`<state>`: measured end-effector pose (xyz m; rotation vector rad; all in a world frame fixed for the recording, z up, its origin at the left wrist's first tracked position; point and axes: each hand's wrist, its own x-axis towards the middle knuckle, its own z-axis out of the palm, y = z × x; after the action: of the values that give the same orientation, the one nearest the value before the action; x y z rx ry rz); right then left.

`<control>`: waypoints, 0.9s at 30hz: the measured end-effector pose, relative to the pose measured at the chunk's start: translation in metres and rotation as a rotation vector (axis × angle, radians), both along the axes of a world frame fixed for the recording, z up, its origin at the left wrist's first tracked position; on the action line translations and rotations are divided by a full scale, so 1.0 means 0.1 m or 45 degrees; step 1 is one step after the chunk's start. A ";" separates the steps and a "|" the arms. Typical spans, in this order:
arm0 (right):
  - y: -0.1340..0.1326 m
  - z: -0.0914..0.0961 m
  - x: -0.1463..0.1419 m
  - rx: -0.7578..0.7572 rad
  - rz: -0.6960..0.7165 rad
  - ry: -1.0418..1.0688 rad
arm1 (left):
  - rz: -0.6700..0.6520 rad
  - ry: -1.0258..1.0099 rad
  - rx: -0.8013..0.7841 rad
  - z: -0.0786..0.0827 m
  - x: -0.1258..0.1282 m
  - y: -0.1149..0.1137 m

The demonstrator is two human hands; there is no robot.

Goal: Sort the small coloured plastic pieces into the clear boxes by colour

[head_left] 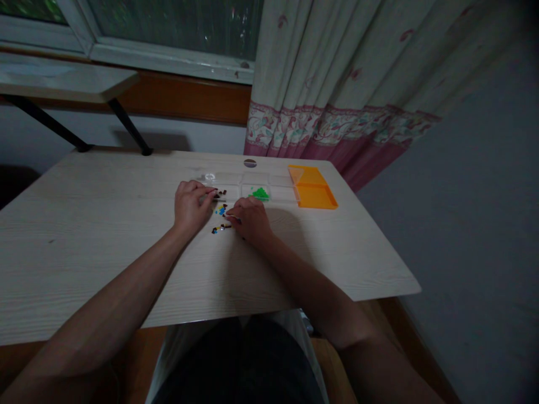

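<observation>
Head view: left hand (193,207) at the near-left compartment of a clear divided tray (283,193), fingertips drawn together; cannot tell whether pinching a piece. Right hand (251,219) low over the tabletop (105,213), thumb and forefinger close beside loose blue, yellow and dark pieces (222,211); hold likewise unclear. Likely risks: scatter from a brushing right palm, colours mixed by a slipped pinch, tray jolted by a leaning wrist. Inside tray: dark brown pieces (224,192) near-left, green pieces (260,193) heaped near-middle. Orange plastic case (316,191) at tray's right end.

We see a matt, wood-grained table (105,219), clear plastic tray (284,194) (glossy), smooth plastic orange case (318,196) and cloth curtain (332,62).
</observation>
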<state>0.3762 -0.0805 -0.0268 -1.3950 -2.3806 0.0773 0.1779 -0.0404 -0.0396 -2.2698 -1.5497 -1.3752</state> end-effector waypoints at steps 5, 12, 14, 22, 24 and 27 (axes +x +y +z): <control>-0.01 -0.01 -0.06 0.051 -0.014 -0.082 | 0.044 0.010 -0.027 -0.05 -0.03 0.05; -0.01 0.00 -0.07 0.043 -0.025 -0.091 | 0.056 0.028 -0.080 -0.06 -0.06 0.06; -0.01 0.00 -0.07 0.051 -0.027 -0.085 | 0.067 0.036 -0.106 -0.06 -0.06 0.06; -0.05 0.04 -0.11 0.052 -0.002 -0.156 | 0.124 0.075 -0.161 -0.07 -0.04 0.05; -0.06 0.05 -0.11 0.043 -0.008 -0.156 | 0.125 0.079 -0.159 -0.07 -0.04 0.05; -0.05 0.06 -0.09 0.032 -0.011 -0.126 | 0.105 0.068 -0.131 -0.05 -0.03 0.04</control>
<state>0.3668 -0.0859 -0.0213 -1.4282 -2.4459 -0.0247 0.1752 -0.0369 -0.0445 -2.2507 -1.7137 -1.2317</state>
